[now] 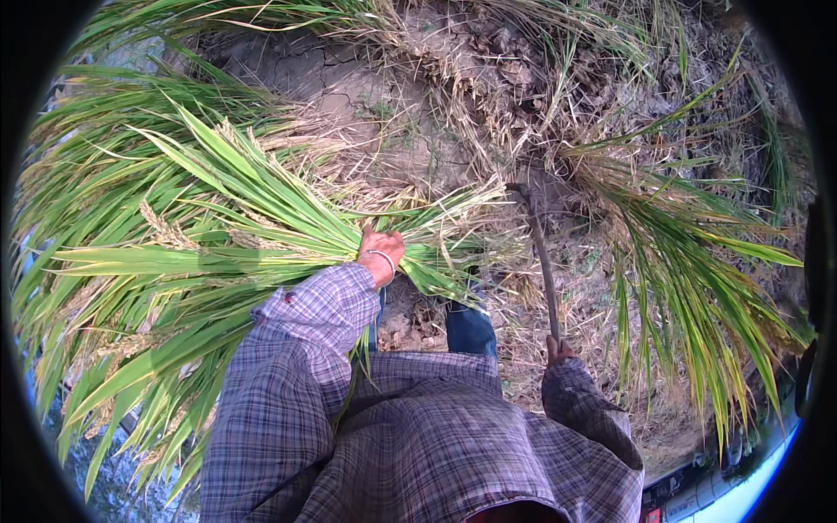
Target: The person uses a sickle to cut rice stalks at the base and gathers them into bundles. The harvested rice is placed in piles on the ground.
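Note:
My left hand [382, 252], with a bangle at the wrist, is closed around a bundle of rice stalks [288, 255]. The leaves and grain heads spread out to the left, and the stalk ends point right, above my knees. My right hand [558, 352] grips the lower end of a long, thin handle of a sickle [541, 255]. The tool's dark, bent head lies up by the cut stalk ends; whether it touches them I cannot tell.
A clump of green rice plants [680, 229] leans to the right of the sickle. More rice plants [98, 170] fill the left side. Dry straw and stubble [471, 98] lie over cracked soil [333, 78] ahead. My trouser legs [471, 330] show below the bundle.

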`<state>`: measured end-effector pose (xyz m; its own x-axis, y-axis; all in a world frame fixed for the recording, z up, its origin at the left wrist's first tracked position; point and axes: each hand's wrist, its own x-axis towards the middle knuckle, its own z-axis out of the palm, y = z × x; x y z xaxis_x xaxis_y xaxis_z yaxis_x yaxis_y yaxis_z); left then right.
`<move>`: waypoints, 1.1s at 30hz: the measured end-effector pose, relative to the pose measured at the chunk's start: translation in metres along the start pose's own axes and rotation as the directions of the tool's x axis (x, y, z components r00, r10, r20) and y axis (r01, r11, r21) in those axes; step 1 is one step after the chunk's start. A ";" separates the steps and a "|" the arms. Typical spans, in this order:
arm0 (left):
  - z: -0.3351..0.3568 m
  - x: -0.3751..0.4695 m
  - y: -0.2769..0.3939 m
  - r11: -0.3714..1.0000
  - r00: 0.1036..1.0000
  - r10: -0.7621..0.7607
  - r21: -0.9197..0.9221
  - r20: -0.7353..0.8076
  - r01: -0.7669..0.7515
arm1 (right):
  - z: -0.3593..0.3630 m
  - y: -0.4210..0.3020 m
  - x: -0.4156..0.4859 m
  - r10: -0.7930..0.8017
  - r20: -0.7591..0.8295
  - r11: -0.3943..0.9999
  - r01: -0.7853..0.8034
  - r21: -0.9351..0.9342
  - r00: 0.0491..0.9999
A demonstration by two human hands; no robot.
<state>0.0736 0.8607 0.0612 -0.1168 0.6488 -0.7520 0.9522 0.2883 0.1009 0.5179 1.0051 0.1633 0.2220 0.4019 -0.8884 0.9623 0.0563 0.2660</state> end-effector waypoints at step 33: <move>0.025 -0.133 -0.067 0.998 0.997 0.058 0.018 -0.060 -0.057 | 0.044 -0.049 -0.108 0.045 -0.101 0.999 -0.044 0.010 0.994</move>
<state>0.0319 0.7375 0.1384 -0.0780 0.7054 -0.7045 0.9623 0.2378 0.1316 0.4532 0.9183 0.2295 0.2478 0.4942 -0.8333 0.9532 0.0295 0.3010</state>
